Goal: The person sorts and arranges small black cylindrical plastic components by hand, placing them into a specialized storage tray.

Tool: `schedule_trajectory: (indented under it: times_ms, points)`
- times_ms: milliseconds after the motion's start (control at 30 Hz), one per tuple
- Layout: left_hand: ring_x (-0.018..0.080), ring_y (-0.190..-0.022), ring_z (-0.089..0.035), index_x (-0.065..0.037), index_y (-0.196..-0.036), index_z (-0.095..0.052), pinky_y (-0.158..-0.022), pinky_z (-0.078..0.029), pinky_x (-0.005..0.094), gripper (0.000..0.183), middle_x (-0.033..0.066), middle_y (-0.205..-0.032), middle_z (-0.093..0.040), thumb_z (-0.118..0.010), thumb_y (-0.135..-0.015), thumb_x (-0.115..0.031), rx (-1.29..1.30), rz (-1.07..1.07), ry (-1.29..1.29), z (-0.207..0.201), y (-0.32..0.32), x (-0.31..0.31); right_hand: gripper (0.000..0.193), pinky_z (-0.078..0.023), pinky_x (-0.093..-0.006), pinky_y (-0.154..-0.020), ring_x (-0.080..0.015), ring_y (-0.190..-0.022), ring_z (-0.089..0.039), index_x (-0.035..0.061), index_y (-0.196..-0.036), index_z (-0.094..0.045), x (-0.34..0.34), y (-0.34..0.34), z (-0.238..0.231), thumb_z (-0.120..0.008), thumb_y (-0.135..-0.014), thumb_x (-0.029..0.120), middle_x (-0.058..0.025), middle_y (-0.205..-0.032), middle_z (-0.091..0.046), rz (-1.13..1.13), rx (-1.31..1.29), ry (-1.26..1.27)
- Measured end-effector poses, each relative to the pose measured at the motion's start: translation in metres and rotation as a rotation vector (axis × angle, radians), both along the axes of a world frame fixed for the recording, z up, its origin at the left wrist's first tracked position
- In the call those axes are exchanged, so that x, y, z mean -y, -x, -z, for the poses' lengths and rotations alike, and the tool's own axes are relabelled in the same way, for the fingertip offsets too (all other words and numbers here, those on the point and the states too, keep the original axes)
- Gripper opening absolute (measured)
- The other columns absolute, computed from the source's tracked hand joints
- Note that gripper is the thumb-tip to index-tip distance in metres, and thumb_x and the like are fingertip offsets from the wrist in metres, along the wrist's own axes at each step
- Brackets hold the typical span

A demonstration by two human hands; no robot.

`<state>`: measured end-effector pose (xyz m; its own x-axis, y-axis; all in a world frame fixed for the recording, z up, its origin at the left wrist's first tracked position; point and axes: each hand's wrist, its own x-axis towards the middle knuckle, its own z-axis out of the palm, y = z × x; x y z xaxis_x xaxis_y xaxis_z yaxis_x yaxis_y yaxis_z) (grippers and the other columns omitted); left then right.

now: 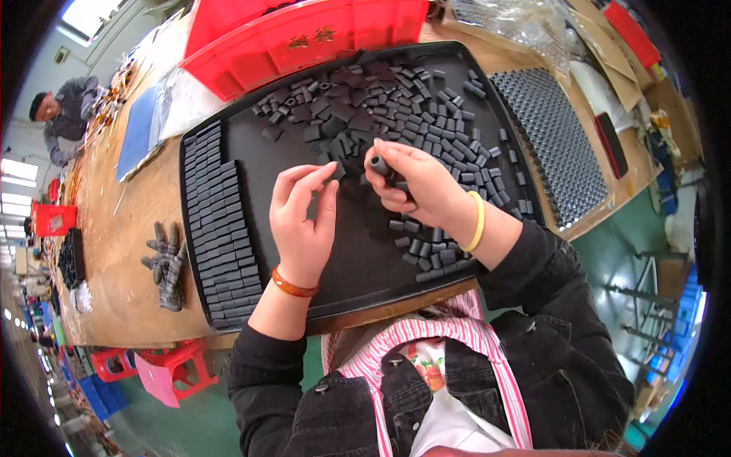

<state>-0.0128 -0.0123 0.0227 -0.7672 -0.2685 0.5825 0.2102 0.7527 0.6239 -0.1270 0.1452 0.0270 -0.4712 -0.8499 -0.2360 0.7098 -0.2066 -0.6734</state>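
Over a large black tray [289, 228], my right hand [430, 183] is closed round a short black tube [379, 164], its open end showing past the thumb. My left hand [304, 209] has thumb and fingers pinched near each other, with a small black flat piece [337, 172] at the fingertips. Beyond both hands lies a pile of black flat square pieces [343, 114]. Loose short black tubes [457, 145] spread over the tray's right side and far end. Along the left side, black pieces are lined up in tight rows [221, 221].
A red plastic bin [304, 46] stands behind the tray. To the right are a dark bumpy sheet [552, 137] and a phone [611, 145]. A grey glove [166, 266] and blue sheet [141, 129] lie left. A person [68, 114] sits at the far left.
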Motion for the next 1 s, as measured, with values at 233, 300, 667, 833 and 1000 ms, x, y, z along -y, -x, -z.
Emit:
schedule_trajectory:
  times_ms: [233, 300, 667, 833, 1000]
  points:
    - [0.0284, -0.090, -0.056, -0.007, -0.093, -0.065, -0.079, -0.044, 0.0390, 0.019, 0.0082, -0.095, -0.060, -0.071, -0.077, -0.013, 0.305, -0.079, 0.274, 0.019, 0.005, -0.002, 0.021, -0.028, -0.0182, -0.043, -0.0057, -0.055, -0.039, 0.0063, -0.104, -0.056, -0.001, 0.004, 0.005, -0.051, -0.098, 0.025, 0.0007, -0.078, -0.049, 0.077, 0.040, 0.063]
    - [0.0291, -0.085, -0.056, -0.006, -0.088, -0.065, -0.076, -0.045, 0.0385, 0.014, 0.0087, -0.090, -0.061, -0.071, -0.077, -0.011, 0.251, -0.069, 0.145, 0.019, 0.006, -0.001, 0.019, -0.027, -0.0177, -0.043, -0.0044, -0.054, -0.038, 0.0067, -0.102, -0.057, 0.001, 0.003, 0.001, -0.053, -0.097, 0.024, 0.0021, -0.075, -0.049, 0.150, -0.002, 0.009]
    - [0.0136, -0.080, -0.058, 0.003, -0.100, -0.064, -0.073, -0.047, 0.0245, 0.015, 0.0076, -0.091, -0.064, -0.066, -0.085, -0.001, 0.168, 0.035, -0.559, 0.015, 0.001, 0.001, 0.020, -0.040, -0.0214, -0.060, -0.0054, -0.064, -0.048, 0.0024, -0.099, -0.062, 0.001, -0.003, 0.008, -0.060, -0.093, 0.021, 0.0032, -0.071, -0.056, 0.216, -0.887, -0.253]
    - [0.0129, -0.082, -0.058, -0.001, -0.111, -0.062, -0.074, -0.047, 0.0238, 0.030, 0.0072, -0.094, -0.062, -0.067, -0.082, 0.003, 0.113, 0.068, -0.703, 0.011, 0.000, -0.006, 0.018, -0.045, -0.0259, -0.063, -0.0084, -0.067, -0.053, 0.0003, -0.091, -0.063, 0.000, -0.006, 0.001, -0.063, -0.090, 0.019, -0.0044, -0.071, -0.060, 0.137, -1.071, -0.295]
    - [0.0233, -0.094, -0.059, -0.006, -0.114, -0.064, -0.083, -0.048, 0.0321, 0.042, 0.0079, -0.106, -0.062, -0.071, -0.072, 0.001, 0.079, 0.080, 0.243, -0.010, 0.005, -0.004, 0.020, -0.046, -0.0287, -0.062, -0.0110, -0.066, -0.056, -0.0003, -0.086, -0.063, -0.001, -0.002, 0.006, -0.063, -0.089, 0.019, -0.0069, -0.071, -0.061, 0.220, -1.256, -0.322]
